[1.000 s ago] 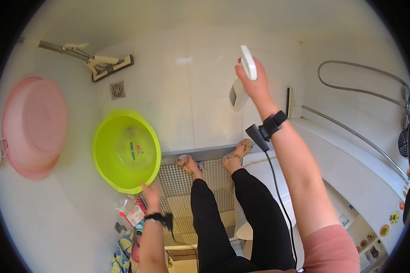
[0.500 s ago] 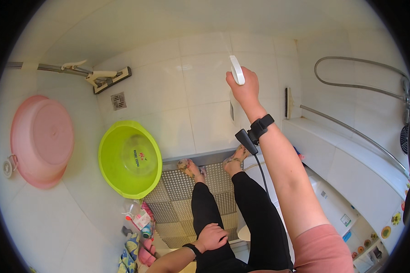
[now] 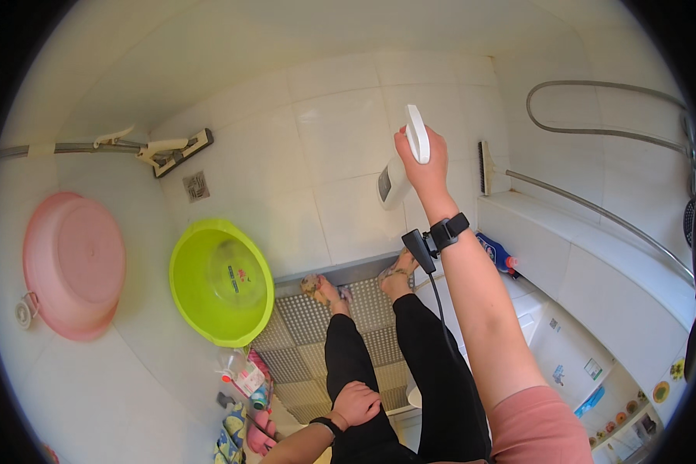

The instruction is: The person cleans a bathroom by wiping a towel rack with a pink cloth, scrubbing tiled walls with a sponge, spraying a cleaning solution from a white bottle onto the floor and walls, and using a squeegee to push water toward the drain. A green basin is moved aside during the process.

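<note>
My right hand (image 3: pixel 433 172), at the end of an outstretched arm, grips a white spray bottle (image 3: pixel 395 184) by its neck. The white spray head stands above my fist, and a grey label shows on the body below. Behind the bottle is the white tiled wall or floor surface (image 3: pixel 348 147). My left hand (image 3: pixel 356 404) lies on my left thigh with its fingers resting flat on the black legging, holding nothing. A black wrist strap with a small device (image 3: pixel 439 236) and a cable sits on my right wrist.
At left are a lime-green basin (image 3: pixel 201 309), a pink basin (image 3: pixel 81 263) and a squeeze mop (image 3: pixel 178 151) near a floor drain (image 3: pixel 196 186). A brush (image 3: pixel 484 168), a white ledge (image 3: pixel 533 224) and a blue bottle (image 3: pixel 493 251) are at right. My feet stand on a grid mat (image 3: pixel 301 313).
My right hand and the spray bottle have shifted slightly right and down in view, and more of the bottle's body shows. The view has turned a little. My left hand stays on my thigh.
</note>
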Demonstrator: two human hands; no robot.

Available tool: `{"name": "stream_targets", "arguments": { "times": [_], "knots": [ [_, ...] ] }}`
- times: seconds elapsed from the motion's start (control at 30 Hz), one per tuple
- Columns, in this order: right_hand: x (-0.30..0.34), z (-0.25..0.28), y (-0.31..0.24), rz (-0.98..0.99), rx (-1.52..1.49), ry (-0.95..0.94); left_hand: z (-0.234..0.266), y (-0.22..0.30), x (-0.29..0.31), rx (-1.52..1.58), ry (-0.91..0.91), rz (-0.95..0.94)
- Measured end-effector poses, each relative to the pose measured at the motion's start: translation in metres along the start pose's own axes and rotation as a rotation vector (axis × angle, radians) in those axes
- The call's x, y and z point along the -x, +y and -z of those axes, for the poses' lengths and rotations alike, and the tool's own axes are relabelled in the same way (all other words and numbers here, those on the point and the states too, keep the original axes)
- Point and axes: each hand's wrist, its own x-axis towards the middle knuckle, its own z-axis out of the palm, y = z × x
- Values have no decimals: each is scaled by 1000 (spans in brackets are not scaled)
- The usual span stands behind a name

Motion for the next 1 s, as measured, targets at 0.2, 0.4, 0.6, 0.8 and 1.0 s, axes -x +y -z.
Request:
{"name": "stream_targets", "arguments": {
  "times": [0.2,0.4,0.6,0.8,1.0],
  "knots": [
    [-4,15,4,33,90,137,4,0,-1,6,7,-12],
    [-8,28,13,-197,151,179,6,-1,0,-2,-14,0],
    [-7,35,13,-11,209,198,6,-2,2,2,-10,2],
    [7,11,-5,329,208,71,5,-3,2,14,-20,17],
    [21,-24,-28,308,284,-38,2,-4,2,6,-38,21]
  ]
}}
